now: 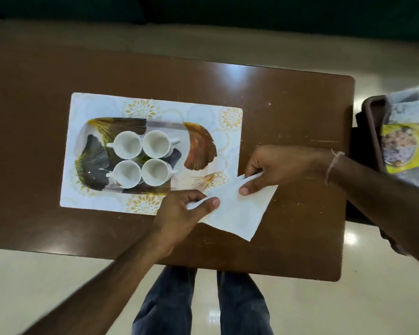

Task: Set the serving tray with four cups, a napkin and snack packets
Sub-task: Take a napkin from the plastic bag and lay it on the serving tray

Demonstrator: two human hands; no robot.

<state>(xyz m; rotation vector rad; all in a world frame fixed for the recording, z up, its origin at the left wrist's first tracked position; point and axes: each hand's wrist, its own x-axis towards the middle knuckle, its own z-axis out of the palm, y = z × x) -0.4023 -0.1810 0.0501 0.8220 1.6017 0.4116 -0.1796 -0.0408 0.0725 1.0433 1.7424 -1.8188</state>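
White napkin (237, 209) pinched in both hands' fingers (214, 202), its left corner hidden behind the left hand (179, 213).

Bare forearms, no sleeves; thin pale thread band (333, 165) on rt wrist; blue jeans (201, 303).

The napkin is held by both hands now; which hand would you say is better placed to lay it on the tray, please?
Left, probably: the left hand pinches the napkin right at the tray edge; the right hand is farther out.
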